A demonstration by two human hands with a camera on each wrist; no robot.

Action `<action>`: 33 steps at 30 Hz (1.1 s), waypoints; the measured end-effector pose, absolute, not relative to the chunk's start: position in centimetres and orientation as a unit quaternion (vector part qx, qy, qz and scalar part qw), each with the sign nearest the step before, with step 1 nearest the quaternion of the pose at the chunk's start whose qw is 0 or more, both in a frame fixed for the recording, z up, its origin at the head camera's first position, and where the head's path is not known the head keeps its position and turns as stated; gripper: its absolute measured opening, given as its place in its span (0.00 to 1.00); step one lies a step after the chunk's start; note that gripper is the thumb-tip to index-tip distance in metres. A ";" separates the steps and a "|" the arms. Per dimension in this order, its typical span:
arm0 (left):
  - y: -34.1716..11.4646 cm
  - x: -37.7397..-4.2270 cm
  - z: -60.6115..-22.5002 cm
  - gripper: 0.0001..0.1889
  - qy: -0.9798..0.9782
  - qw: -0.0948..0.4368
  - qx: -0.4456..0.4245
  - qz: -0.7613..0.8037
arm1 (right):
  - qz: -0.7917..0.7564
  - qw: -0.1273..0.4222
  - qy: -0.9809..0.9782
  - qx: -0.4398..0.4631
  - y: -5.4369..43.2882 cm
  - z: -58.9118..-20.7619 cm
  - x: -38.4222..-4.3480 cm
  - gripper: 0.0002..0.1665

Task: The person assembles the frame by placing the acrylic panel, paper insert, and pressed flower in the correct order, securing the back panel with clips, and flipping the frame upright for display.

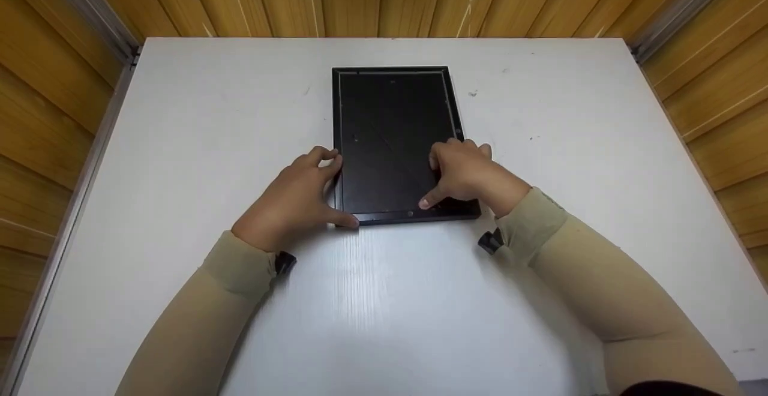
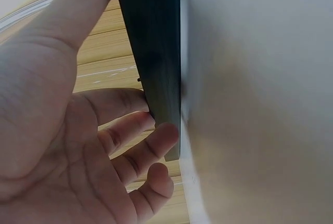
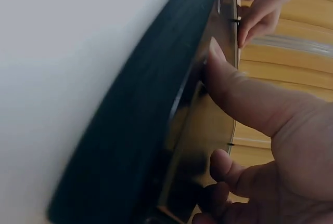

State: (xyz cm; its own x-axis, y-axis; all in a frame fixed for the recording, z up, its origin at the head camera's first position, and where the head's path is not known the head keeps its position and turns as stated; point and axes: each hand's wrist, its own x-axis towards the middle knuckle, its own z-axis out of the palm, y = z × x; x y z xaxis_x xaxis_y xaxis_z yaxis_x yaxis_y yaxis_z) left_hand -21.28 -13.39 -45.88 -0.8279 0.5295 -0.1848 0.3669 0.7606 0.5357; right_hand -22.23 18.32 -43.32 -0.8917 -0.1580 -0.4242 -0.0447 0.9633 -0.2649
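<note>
Picture frame (image 1: 336, 114), back panel (image 1: 393, 138) inside — left hand (image 1: 294, 195) spread, touching the frame's edge; right hand (image 1: 468, 174) — thumb and fingers apart — touching it.

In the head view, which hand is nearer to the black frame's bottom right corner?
Right hand: on the right side of the frame, near that corner; the left hand is at its left side.
</note>
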 end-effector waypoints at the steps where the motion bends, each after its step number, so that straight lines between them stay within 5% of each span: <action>1: -13.4 -21.3 -45.8 0.67 0.924 0.164 0.242 0.246 | -0.123 0.231 0.964 -0.051 18.3 -43.3 -22.4 0.47; 9: -13.5 -21.0 -45.9 0.68 0.925 0.162 0.238 0.246 | -0.251 0.195 0.944 -0.089 20.5 -43.9 -21.4 0.40; 17: -13.3 -21.1 -45.8 0.67 0.926 0.162 0.237 0.245 | -0.443 0.063 0.894 0.023 26.3 -45.7 -20.6 0.29; 33: -11.1 -21.1 -45.2 0.70 0.955 0.105 0.209 0.185 | -0.611 0.110 0.780 0.078 26.4 -48.6 -20.9 0.34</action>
State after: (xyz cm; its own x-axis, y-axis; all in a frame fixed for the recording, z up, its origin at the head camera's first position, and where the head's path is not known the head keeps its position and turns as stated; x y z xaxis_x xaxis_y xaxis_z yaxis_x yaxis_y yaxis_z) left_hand -21.13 -11.05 -45.19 -0.8908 0.4374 -0.1229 0.3597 0.8442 0.3973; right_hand -20.86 26.44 -48.61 -0.9633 -0.0127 -0.2681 0.2573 0.2406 -0.9359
